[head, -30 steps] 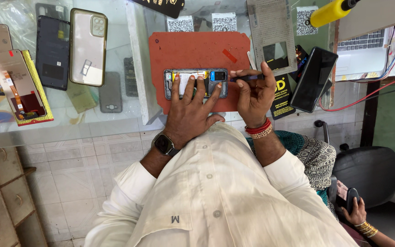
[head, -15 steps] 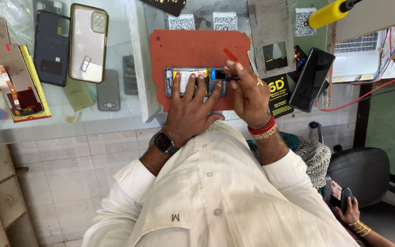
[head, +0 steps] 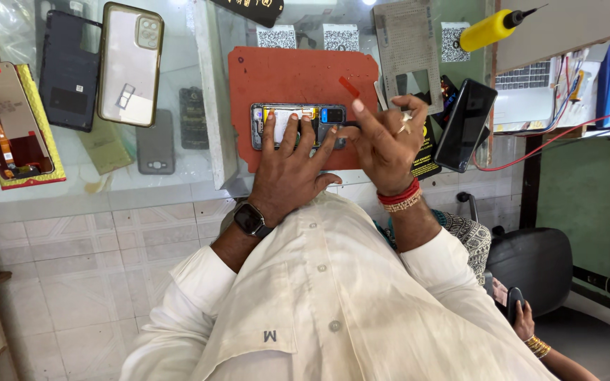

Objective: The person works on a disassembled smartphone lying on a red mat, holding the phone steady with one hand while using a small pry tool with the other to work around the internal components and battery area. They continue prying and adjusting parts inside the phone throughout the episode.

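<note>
— Nearest me, my left hand lies flat, fingers spread, pinning the opened phone on the orange mat.

— And the right?

— My right hand sits at the phone's right end, fingers curled narrow at its edge; whether they pinch a tool, I cannot tell.

— Advice?

— I'd keep the left pressing evenly and work gently, away from the small red pick lying just beyond the phone. Farther right of the phone, the black handset leans clear.

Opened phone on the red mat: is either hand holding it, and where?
The left hand presses spread fingers on the opened phone; the right hand touches its right end.
</note>
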`<control>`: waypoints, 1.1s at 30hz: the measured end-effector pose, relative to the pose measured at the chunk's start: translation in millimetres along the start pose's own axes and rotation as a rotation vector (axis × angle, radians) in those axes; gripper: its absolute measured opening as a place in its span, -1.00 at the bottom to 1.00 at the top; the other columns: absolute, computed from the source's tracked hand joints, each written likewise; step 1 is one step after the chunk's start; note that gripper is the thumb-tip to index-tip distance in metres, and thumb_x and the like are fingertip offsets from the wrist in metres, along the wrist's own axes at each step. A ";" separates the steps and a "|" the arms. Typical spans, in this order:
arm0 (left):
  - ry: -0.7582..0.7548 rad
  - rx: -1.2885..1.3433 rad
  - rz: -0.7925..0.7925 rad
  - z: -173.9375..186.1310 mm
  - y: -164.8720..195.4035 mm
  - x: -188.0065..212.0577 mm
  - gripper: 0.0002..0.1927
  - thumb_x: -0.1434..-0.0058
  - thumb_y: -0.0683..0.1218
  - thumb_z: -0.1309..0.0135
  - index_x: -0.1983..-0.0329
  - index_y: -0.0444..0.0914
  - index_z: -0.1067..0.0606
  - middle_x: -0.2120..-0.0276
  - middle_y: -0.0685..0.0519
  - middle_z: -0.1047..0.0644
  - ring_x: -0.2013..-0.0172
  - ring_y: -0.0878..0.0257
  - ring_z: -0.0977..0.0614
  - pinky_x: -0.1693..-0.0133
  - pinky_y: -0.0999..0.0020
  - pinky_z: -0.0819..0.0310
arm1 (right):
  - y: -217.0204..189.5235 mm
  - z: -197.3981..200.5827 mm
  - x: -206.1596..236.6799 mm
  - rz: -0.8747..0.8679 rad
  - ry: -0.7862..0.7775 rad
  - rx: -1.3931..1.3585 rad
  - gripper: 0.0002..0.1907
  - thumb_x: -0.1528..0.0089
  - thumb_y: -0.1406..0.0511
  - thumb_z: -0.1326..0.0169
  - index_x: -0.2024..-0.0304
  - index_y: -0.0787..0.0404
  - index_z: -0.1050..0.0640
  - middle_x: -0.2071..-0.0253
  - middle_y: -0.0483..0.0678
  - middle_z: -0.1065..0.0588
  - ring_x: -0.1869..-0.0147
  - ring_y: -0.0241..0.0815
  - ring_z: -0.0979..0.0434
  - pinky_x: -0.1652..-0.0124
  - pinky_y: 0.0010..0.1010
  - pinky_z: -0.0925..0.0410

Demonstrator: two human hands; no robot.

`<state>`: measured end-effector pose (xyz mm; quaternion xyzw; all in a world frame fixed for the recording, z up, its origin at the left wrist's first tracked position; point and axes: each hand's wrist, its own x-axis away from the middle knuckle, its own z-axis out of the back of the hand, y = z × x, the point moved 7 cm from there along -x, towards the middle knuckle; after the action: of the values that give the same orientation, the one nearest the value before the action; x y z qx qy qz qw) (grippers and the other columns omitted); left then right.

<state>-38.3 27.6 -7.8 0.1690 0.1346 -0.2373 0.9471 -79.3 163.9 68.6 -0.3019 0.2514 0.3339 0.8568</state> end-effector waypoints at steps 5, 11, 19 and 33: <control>-0.028 0.056 -0.021 -1.3 2.6 2.6 -0.15 -0.22 0.41 -0.10 -0.40 -0.22 -0.41 -0.26 -0.42 -0.37 -0.35 -0.33 -0.30 -0.36 -0.41 -0.03 | 8.7 -5.0 -2.4 -0.079 -0.083 -0.273 -0.51 -0.44 0.54 -0.04 -0.41 0.26 -0.35 -0.12 0.04 -0.60 -0.09 -0.08 -0.66 -0.33 -0.17 -0.27; -0.015 0.080 -0.009 -1.7 1.5 5.0 -0.15 -0.18 0.39 -0.14 -0.37 -0.24 -0.42 -0.30 -0.42 -0.35 -0.37 -0.35 -0.28 -0.34 -0.41 -0.04 | 14.1 -7.3 -1.4 -0.038 -0.067 -0.123 -0.49 -0.36 0.46 -0.19 -0.35 0.29 -0.41 -0.08 0.01 -0.63 0.00 -0.14 -0.64 -0.28 -0.14 -0.24; -0.039 0.059 -0.012 -4.0 1.0 7.9 -0.14 -0.19 0.40 -0.13 -0.39 -0.21 -0.39 -0.31 -0.41 -0.34 -0.37 -0.34 -0.27 -0.34 -0.42 -0.04 | 18.5 -8.6 5.1 -0.185 -0.090 -0.253 -0.47 -0.31 0.41 -0.13 -0.33 0.31 -0.36 -0.04 0.02 -0.53 -0.13 -0.16 -0.54 -0.32 -0.05 -0.17; -0.085 0.071 -0.025 0.5 2.5 3.8 0.01 0.04 0.47 -0.23 -0.34 -0.24 -0.40 -0.26 -0.46 -0.33 -0.33 -0.42 -0.27 -0.26 -0.59 0.00 | -11.6 1.2 -8.3 -0.007 0.027 0.066 -0.46 -0.24 0.30 -0.39 -0.23 0.18 -0.50 0.39 -0.22 -0.49 0.34 -0.26 -0.49 -0.12 -0.01 -0.28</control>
<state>-33.7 27.9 -8.0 0.1904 0.0881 -0.2608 0.9423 -76.1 154.4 78.7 -0.2787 0.2730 0.3181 0.8641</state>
